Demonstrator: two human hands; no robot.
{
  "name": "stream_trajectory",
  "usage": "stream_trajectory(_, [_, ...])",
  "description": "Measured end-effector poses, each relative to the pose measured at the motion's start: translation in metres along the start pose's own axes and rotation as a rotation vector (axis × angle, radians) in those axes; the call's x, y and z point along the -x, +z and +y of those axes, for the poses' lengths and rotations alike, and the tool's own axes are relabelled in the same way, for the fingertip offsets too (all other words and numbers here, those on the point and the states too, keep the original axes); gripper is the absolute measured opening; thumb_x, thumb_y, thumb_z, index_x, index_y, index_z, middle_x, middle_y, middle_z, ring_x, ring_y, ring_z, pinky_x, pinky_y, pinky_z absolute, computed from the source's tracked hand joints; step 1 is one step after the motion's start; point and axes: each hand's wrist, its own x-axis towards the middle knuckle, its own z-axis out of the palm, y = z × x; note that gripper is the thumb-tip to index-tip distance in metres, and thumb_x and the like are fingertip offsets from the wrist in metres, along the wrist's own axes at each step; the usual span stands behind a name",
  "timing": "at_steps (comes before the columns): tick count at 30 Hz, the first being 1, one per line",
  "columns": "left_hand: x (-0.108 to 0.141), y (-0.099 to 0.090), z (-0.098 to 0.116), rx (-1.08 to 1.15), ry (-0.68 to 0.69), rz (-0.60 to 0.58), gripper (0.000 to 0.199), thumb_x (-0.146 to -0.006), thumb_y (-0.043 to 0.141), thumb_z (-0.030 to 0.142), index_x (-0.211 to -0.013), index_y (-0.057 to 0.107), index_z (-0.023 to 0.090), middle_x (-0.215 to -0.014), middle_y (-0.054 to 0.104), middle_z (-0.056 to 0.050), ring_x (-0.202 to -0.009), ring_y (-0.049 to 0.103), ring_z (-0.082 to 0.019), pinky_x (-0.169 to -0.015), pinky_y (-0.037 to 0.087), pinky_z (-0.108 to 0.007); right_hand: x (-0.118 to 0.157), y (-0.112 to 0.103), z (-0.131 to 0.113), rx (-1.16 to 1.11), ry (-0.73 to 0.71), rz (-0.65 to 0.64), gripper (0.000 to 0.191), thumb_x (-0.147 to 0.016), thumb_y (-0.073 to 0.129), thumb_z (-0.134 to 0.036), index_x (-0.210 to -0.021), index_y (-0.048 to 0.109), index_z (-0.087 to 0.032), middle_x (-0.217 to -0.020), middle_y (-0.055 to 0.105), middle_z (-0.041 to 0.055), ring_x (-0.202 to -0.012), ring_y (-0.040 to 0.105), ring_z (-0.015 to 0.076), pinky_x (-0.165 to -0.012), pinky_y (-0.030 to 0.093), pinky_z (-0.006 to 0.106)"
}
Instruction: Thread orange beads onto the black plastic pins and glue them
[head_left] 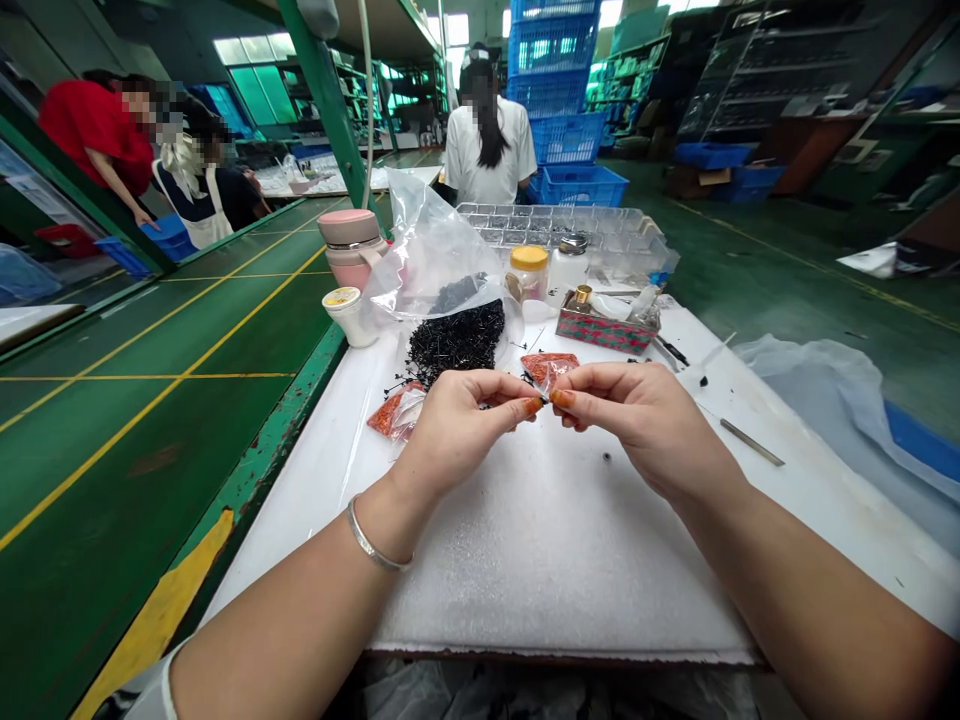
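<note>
Above the white work surface (559,560), my left hand (469,415) and my right hand (645,420) meet fingertip to fingertip. A tiny black part (545,400) shows between them, pinched by the left thumb and finger. The right thumb and finger are pressed together against its other end; what they grip is too small to make out. Beyond the left hand lies a heap of thin black pieces (457,340), spilling from a clear plastic bag (431,245). Small bags of orange bits lie by the left wrist (390,412) and behind the fingertips (550,366).
Behind stand a pink mug (351,245), a white tub (346,315), a yellow-lidded jar (529,272), a patterned box (604,330) and a clear compartment tray (622,235). A metal strip (752,442) lies right. Left runs a green conveyor belt (187,400). Several people work beyond.
</note>
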Motion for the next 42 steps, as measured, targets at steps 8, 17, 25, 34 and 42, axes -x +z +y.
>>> stream_trajectory(8, [-0.0001,-0.0028,-0.0012,-0.151,0.029,-0.005,0.015,-0.078,0.069,0.027,-0.083,0.076,0.014,-0.08,0.074,-0.005,-0.072,0.062,-0.014,-0.065,0.046,-0.025,0.0027,0.0023,-0.0026,0.185,-0.08,0.012,0.016,-0.084,0.067,-0.03,-0.077,0.073,-0.017,-0.071,0.066,0.0009,-0.066,0.055,0.0117,-0.061,0.042,0.024])
stream_trajectory(17, [0.0005,-0.0032,-0.0013,-0.258,0.041,0.005,0.015,-0.078,0.067,0.025,-0.084,0.077,0.015,-0.081,0.075,-0.006,-0.076,0.066,-0.017,-0.068,0.048,-0.026,0.0022,0.0033,0.0,0.348,-0.111,0.032,0.017,-0.084,0.065,-0.031,-0.078,0.073,-0.017,-0.067,0.064,-0.0004,-0.061,0.053,0.0115,-0.055,0.037,0.025])
stream_trajectory(25, [0.0006,-0.0027,0.0006,-0.302,0.046,0.016,0.016,-0.079,0.066,0.025,-0.084,0.077,0.014,-0.082,0.076,-0.006,-0.076,0.066,-0.017,-0.068,0.048,-0.026,0.0033,0.0067,0.0015,0.43,-0.178,0.077,0.014,-0.084,0.065,-0.029,-0.079,0.073,-0.018,-0.072,0.068,0.0002,-0.066,0.059,0.0138,-0.062,0.042,0.026])
stream_trajectory(34, [-0.0009,-0.0033,-0.0001,-0.195,0.019,0.003,0.013,-0.076,0.069,0.024,-0.08,0.076,0.013,-0.076,0.074,-0.005,-0.072,0.063,-0.014,-0.066,0.047,-0.025,0.0032,0.0086,0.0033,0.383,-0.187,0.082,0.013,-0.085,0.065,-0.029,-0.079,0.07,-0.019,-0.072,0.069,0.0003,-0.073,0.063,0.0162,-0.068,0.045,0.028])
stream_trajectory(42, [-0.0024,-0.0049,-0.0064,0.045,-0.087,-0.039,0.015,-0.073,0.074,0.026,-0.081,0.076,0.014,-0.074,0.071,-0.004,-0.07,0.061,-0.012,-0.063,0.046,-0.022,0.0042,0.0098,0.0057,0.331,-0.206,0.092,0.012,-0.086,0.064,-0.027,-0.085,0.07,-0.017,-0.084,0.07,0.0033,-0.075,0.064,0.0159,-0.066,0.048,0.028])
